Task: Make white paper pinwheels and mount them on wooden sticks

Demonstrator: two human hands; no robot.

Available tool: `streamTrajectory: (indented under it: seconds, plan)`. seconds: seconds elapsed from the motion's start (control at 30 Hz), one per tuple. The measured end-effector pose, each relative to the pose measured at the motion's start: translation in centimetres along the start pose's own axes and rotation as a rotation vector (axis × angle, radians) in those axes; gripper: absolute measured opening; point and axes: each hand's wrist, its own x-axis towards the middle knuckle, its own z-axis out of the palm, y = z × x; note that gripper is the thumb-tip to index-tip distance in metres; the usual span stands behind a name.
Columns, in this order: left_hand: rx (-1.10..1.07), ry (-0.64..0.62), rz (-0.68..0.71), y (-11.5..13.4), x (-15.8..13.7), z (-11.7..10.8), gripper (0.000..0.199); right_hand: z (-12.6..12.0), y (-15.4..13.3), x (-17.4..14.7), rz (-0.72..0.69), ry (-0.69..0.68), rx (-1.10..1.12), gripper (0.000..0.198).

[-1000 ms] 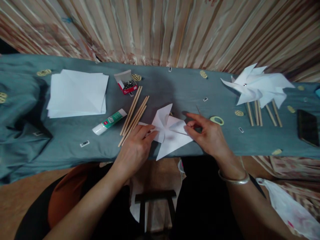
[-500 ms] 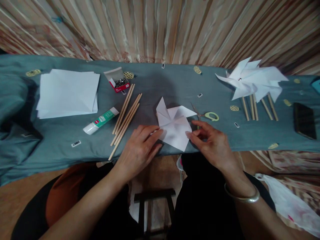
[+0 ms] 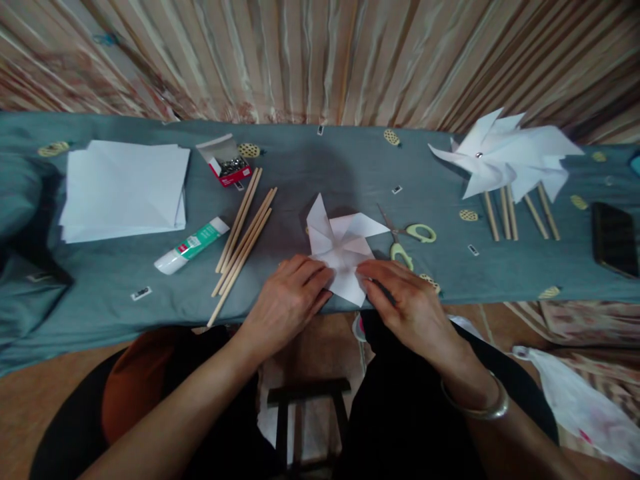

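A white paper pinwheel [image 3: 345,250] lies near the front edge of the cloth-covered table, its blades folded in toward the middle. My left hand [image 3: 295,290] pinches its left side between thumb and fingers. On the opposite side, my right hand [image 3: 400,293] grips the paper the same way, fingers bent over the edge. Scissors [image 3: 400,257] with pale green handles lie spread just beyond my right hand. Several wooden sticks [image 3: 243,247] rest to the left of the pinwheel.
A glue tube [image 3: 193,245], an open red box of metal pins [image 3: 231,167] and a stack of white paper [image 3: 125,190] lie on the left. Finished pinwheels on sticks [image 3: 515,157] and a black phone [image 3: 615,239] are on the right. A curtain [image 3: 300,60] hangs behind.
My right hand has moved left and closed in on the pinwheel, uncovering the scissors' lower handle. My left hand has shifted slightly further onto the paper. The view has moved a little.
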Motion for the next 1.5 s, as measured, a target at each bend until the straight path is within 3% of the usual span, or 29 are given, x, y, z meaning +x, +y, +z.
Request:
streamTrajectory:
  seconds: [0.47,0.87,1.13,1.5]
  plan:
    - [0.03,0.043,0.027,0.0,0.1,0.2,0.019,0.1,0.3,-0.1,-0.014,-0.104,0.05,0.028]
    - [0.015,0.041,0.004,0.1,0.3,0.0,0.017,1.3,-0.6,0.8,0.254,0.056,0.307,0.012]
    - [-0.013,0.098,0.0,0.3,0.0,0.2,0.034,1.8,-1.2,1.7,0.33,0.114,0.18,0.012]
    - [-0.033,0.038,0.061,0.4,-0.3,-0.3,0.026,2.2,-1.3,2.4,0.351,0.137,0.131,0.02]
